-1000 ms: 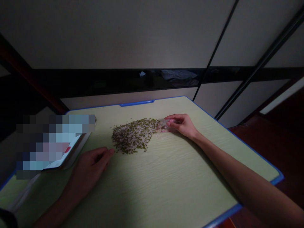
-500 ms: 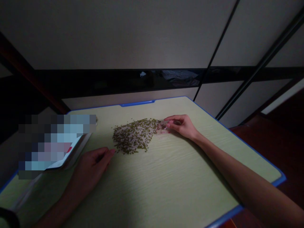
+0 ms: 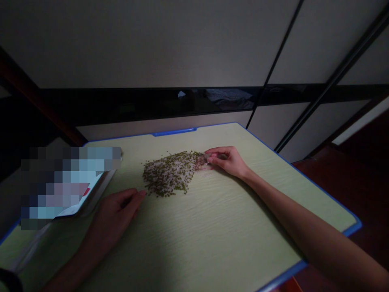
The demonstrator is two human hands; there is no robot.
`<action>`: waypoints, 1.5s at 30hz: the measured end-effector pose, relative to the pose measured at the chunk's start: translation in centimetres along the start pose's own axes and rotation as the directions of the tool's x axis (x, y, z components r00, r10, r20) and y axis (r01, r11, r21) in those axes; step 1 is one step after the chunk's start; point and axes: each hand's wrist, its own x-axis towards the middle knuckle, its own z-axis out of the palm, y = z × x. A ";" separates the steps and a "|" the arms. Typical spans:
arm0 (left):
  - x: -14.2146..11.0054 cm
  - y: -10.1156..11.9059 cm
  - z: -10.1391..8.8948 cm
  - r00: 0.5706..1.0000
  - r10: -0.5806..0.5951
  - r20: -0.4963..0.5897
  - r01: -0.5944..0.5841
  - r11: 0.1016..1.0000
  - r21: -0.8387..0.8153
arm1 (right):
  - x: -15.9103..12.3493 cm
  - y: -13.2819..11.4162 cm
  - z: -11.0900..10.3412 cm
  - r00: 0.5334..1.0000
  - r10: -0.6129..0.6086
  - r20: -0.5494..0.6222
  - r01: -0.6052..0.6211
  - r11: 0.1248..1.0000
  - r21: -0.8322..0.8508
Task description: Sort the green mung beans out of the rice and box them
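A flat, spread-out heap of small green and brown beans or seeds (image 3: 165,174), mixed with pale bits, lies on the light yellow-green table (image 3: 219,215). At its right edge my right hand (image 3: 226,160) is closed in a pinch on a clear, pinkish plastic-like piece (image 3: 201,162), which meets the heap. How far this piece runs under the heap is hidden. My left hand (image 3: 121,207) rests by the heap's lower left edge, thumb and fingertips pressed together. Whatever is between those fingertips, if anything, is too small to make out.
A pale package (image 3: 79,202), partly pixelated, lies at the table's left side. Blue trim (image 3: 174,132) runs round the table. Behind it stands a grey cabinet (image 3: 152,44) with a dark glossy band. Dark red floor (image 3: 328,170) shows at the right.
The whole view has shifted slightly. My right hand has moved a little left, closer to the heap, still pinching the clear piece. My left hand stays in much the same place.
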 end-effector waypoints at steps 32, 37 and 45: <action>0.1 -0.3 0.1 0.999 0.050 -0.002 -0.050 0.999 0.014 | -2.6 -1.3 0.4 0.943 0.002 0.332 -0.064 0.982 0.176; -0.1 0.0 0.1 0.999 0.045 -0.005 -0.045 0.999 0.010 | -5.4 -1.6 0.0 0.943 0.032 0.331 -0.104 0.974 0.202; 0.0 -0.2 0.2 0.998 0.061 0.007 -0.061 0.997 0.043 | -3.7 -0.5 -0.9 0.990 0.118 0.074 -0.127 0.984 0.126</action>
